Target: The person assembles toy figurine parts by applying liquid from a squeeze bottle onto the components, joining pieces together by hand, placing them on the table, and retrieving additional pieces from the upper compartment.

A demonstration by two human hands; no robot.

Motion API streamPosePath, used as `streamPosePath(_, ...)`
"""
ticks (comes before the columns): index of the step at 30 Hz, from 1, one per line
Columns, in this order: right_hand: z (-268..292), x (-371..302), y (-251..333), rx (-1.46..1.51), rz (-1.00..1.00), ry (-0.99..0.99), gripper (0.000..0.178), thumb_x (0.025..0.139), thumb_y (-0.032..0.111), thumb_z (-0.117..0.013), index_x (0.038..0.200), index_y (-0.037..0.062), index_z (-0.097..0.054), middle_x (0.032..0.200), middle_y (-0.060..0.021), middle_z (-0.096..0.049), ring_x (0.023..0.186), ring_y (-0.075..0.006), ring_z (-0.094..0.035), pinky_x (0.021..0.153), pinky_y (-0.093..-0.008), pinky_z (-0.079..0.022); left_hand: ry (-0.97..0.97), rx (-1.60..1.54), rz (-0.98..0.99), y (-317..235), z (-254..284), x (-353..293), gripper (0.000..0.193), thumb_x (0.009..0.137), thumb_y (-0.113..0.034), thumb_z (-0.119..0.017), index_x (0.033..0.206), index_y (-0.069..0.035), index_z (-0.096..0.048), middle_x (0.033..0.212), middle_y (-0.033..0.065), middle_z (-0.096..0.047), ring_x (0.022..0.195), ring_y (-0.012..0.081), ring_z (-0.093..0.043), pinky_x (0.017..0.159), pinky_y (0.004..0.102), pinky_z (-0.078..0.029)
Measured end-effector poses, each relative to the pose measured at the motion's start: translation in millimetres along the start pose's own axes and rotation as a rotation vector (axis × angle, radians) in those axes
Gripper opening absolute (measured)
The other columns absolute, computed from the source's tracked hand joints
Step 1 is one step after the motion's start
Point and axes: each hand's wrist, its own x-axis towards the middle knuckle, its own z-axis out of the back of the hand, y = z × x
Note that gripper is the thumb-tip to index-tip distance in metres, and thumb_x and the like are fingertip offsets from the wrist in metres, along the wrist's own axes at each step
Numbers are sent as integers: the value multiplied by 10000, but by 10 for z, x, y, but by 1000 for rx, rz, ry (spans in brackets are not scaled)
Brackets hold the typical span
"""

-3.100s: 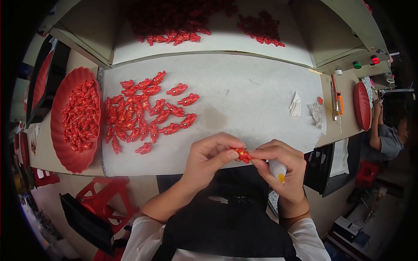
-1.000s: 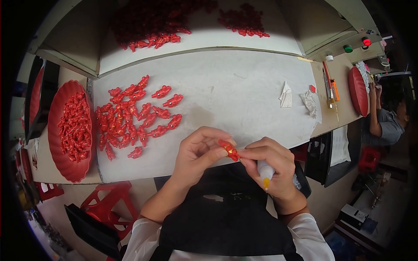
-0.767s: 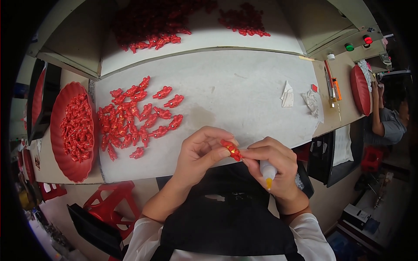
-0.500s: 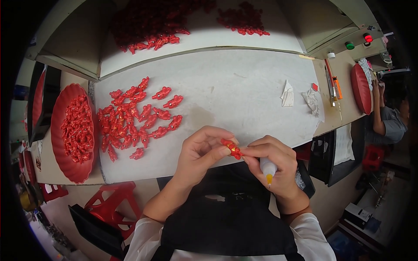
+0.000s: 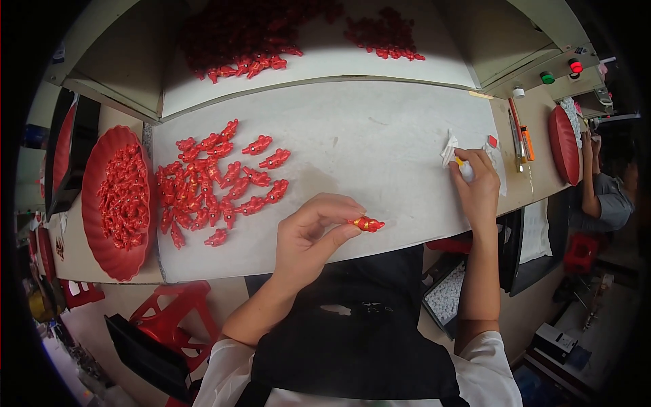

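Observation:
Over the near edge of the white work sheet, my left hand [image 5: 308, 237] pinches a small red figurine [image 5: 369, 224] with gold paint on it between thumb and fingers. My right hand [image 5: 483, 186] grips a white squeeze bottle [image 5: 466, 170] with a yellow tip. That tip is beside a crumpled white tissue [image 5: 448, 146] at the sheet's right side; whether they touch, I cannot tell. To the left of my left hand, several red figurines [image 5: 234, 188] lie spread on the sheet. Farther left stands a red scalloped tray [image 5: 90, 227] heaped with more figurines.
A shelf compartment [image 5: 325, 68] at the back holds dark piles of red figurines. Brushes [image 5: 517, 139] and an orange tool [image 5: 527, 144] lie at the right, near another red tray [image 5: 564, 146]. A person [image 5: 603, 193] works beyond. Below are a box of white pellets [image 5: 446, 295] and a red stool [image 5: 173, 315].
My right hand has left the figurine and carried the bottle up and right to the tissue. The left hand still holds the figurine in nearly the same place.

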Motion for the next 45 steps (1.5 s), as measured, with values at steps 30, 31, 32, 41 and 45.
streamPosePath(30, 249, -199, 678, 329, 144, 31, 256, 648, 8, -667, 895, 20, -605, 768, -98, -533, 594, -184, -529, 515, -256, -420, -88, -568, 355, 31, 56, -9, 167, 821, -125, -535, 945, -17, -509, 885, 106, -518, 757, 149, -513, 682, 244, -427)
streamPosePath(31, 234, -215, 696, 391, 152, 58, 250, 636, -4, -671, 877, 21, -606, 769, -101, -549, 604, -181, -534, 513, -246, -419, -72, -678, 420, 39, 46, -8, 176, 829, -148, -527, 952, -24, -502, 864, 95, -502, 728, 139, -494, 659, 233, -419)
streamPosePath(32, 203, -234, 711, 395, 153, 58, 250, 636, -4, -671, 877, 21, -606, 769, -101, -549, 604, -181, -534, 513, -246, -419, -75, -675, 419, 64, 60, -19, 176, 829, -148, -527, 952, -24, -502, 864, 95, -502, 728, 139, -494, 659, 233, -419)
streamPosePath(41, 127, -302, 795, 609, 123, 79, 209, 637, -33, -661, 831, 22, -605, 738, -88, -571, 599, -168, -541, 515, -234, -424, 39, -1300, 636, 173, 65, -62, 193, 845, -191, -509, 961, -38, -490, 962, 104, -515, 780, 127, -524, 682, 210, -422)
streamPosePath(45, 121, -360, 790, 721, 99, 88, 207, 643, -39, -656, 835, 21, -608, 741, -81, -575, 606, -149, -543, 512, -222, -415, -26, -852, 400, 83, 9, -42, 171, 819, -123, -536, 958, -33, -493, 957, 108, -519, 800, 143, -532, 707, 225, -427)
